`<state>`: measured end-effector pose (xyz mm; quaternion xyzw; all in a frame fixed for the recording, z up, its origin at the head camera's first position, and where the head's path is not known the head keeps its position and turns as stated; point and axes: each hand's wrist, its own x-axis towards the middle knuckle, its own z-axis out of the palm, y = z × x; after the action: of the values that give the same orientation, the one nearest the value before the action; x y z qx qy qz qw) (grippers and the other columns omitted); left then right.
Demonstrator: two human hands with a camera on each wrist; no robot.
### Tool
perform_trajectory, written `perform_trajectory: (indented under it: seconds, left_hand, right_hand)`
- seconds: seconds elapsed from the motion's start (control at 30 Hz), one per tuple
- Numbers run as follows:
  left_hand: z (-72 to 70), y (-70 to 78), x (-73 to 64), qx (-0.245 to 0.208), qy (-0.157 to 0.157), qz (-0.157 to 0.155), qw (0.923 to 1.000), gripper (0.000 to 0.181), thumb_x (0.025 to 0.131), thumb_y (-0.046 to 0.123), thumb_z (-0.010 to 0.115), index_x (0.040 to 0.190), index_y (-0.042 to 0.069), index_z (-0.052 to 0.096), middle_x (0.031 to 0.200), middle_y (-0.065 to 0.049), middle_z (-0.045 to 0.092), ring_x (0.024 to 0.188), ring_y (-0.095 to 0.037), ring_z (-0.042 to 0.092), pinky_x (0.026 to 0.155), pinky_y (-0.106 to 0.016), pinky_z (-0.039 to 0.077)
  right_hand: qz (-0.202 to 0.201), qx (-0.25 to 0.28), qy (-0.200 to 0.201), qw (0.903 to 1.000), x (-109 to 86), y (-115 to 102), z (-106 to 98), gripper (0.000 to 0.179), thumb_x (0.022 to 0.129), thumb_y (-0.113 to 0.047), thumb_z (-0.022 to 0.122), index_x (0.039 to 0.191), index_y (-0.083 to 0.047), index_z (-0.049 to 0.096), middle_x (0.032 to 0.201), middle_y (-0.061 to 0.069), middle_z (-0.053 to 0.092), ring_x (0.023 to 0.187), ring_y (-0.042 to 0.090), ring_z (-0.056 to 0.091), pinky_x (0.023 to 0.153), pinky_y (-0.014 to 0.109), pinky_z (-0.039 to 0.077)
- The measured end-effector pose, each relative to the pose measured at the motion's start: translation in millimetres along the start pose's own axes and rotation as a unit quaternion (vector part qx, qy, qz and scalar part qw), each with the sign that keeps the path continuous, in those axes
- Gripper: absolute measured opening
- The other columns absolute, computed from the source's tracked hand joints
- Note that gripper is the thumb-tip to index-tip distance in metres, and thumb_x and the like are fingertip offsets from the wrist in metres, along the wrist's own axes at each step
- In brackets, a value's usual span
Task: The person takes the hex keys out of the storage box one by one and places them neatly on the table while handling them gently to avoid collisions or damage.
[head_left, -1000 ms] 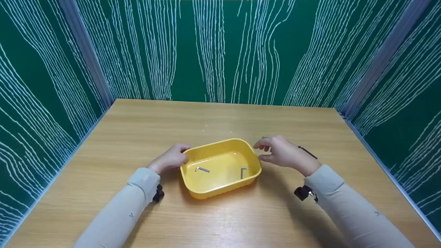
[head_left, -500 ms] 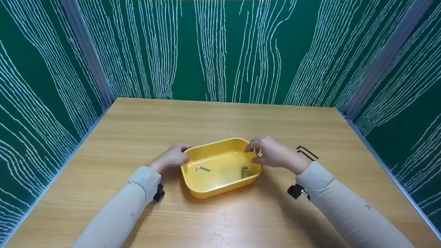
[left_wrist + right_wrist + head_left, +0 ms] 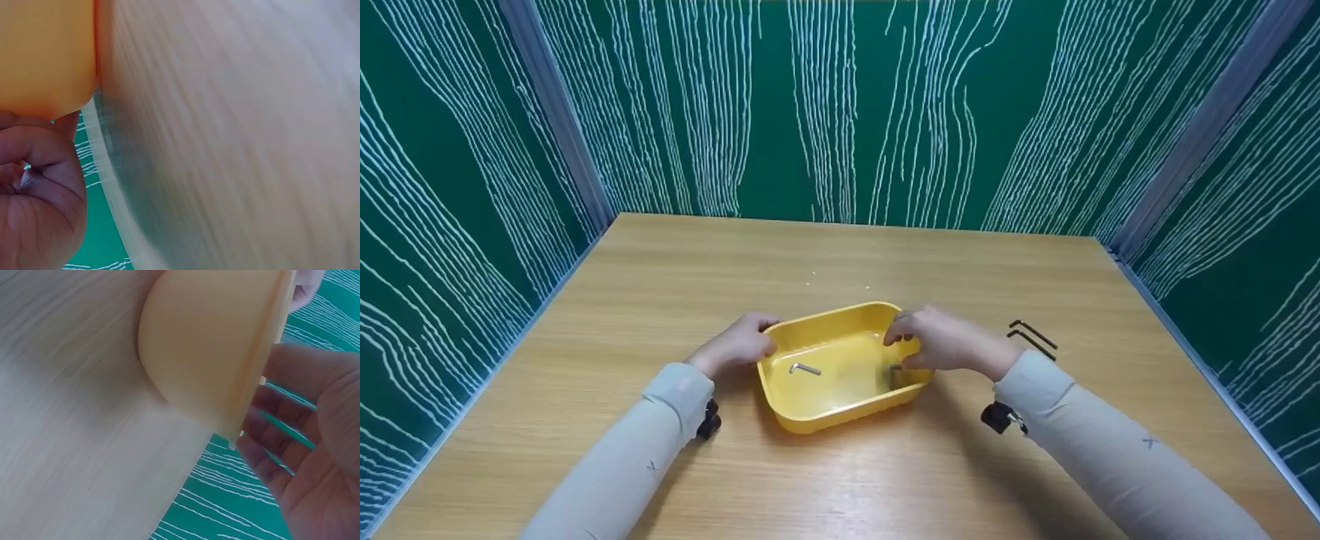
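A yellow plastic tub [image 3: 840,417] stands tilted in angle on the table. My left hand [image 3: 733,346] grips its left end, thumb over the rim; in the left wrist view that hand [image 3: 42,174] has its fingers against the tub's outer wall [image 3: 45,56]. Over the right rim reaches my right hand [image 3: 949,339], fingers loosely bent and dipping inside. A silver hex key [image 3: 808,369] lies on the tub's floor at left. Another hex key [image 3: 893,378] is at the right, just below the right fingertips. In the right wrist view, the tub [image 3: 197,343] hides the fingertips partly.
Two black hex keys [image 3: 1036,334] lie side by side on the wooden table [image 3: 697,262], right of the right wrist. Small white specks dot the table behind the tub. Green walls with white lines [image 3: 765,112] enclose the back and sides.
My right hand has moved left, from outside the tub's right end to over its rim and inside. Both black hex keys now show fully. The left hand keeps its hold.
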<state>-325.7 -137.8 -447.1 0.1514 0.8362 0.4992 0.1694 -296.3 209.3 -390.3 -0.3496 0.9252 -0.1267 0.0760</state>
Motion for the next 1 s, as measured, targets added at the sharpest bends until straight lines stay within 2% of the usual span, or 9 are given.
perform_trajectory:
  seconds: [0.23,0.37,0.6,0.77,1.0]
  left_hand:
    - [-1.3,0.1,-0.7,0.018,0.005,-0.022,0.9996,0.05,0.088,-0.003,0.05,0.132,0.004,0.072,0.104,-0.007,0.067,0.083,-0.018,0.062,0.07,-0.024,0.053]
    - [-1.5,0.4,-1.1,0.028,0.006,-0.024,0.9993,0.047,0.089,-0.002,0.051,0.13,0.005,0.073,0.103,-0.007,0.067,0.081,-0.018,0.061,0.068,-0.025,0.051]
    - [1.3,-1.3,1.0,0.0,0.004,-0.01,0.9999,0.045,0.082,-0.007,0.047,0.121,-0.004,0.07,0.092,-0.004,0.061,0.071,-0.015,0.056,0.06,-0.021,0.047]
    - [2.0,-0.6,1.9,0.005,0.007,-0.017,0.9998,0.041,0.084,-0.007,0.048,0.117,-0.002,0.071,0.089,-0.003,0.06,0.065,-0.013,0.051,0.055,-0.021,0.043]
    - [0.1,-1.3,3.3,0.015,0.009,-0.009,0.9998,0.037,0.082,-0.008,0.048,0.111,-0.001,0.07,0.083,-0.001,0.057,0.058,-0.011,0.047,0.051,-0.021,0.039]
  right_hand:
    - [0.006,0.012,-0.049,0.9987,7.6,-4.7,3.2,0.037,0.091,-0.014,0.087,0.127,-0.01,0.079,0.13,0.01,0.076,0.12,0.034,0.071,0.109,0.053,0.059]
    - [0.004,0.003,-0.068,0.9976,11.6,-5.9,6.1,0.036,0.09,-0.011,0.086,0.126,-0.012,0.08,0.13,0.009,0.075,0.114,0.031,0.07,0.108,0.052,0.06]
    - [-0.042,-0.059,-0.074,0.9947,19.5,-3.8,15.8,0.03,0.09,-0.004,0.083,0.118,-0.014,0.083,0.116,0.005,0.08,0.097,0.024,0.07,0.098,0.044,0.064]
    - [-0.035,-0.071,-0.092,0.9927,25.0,-3.0,23.9,0.034,0.09,0.003,0.082,0.115,-0.018,0.084,0.112,0.001,0.08,0.094,0.02,0.067,0.097,0.041,0.064]
    - [-0.023,-0.079,-0.116,0.9898,35.0,-6.2,26.3,0.032,0.09,0.009,0.074,0.1,-0.021,0.08,0.09,-0.003,0.069,0.085,0.02,0.062,0.084,0.035,0.059]
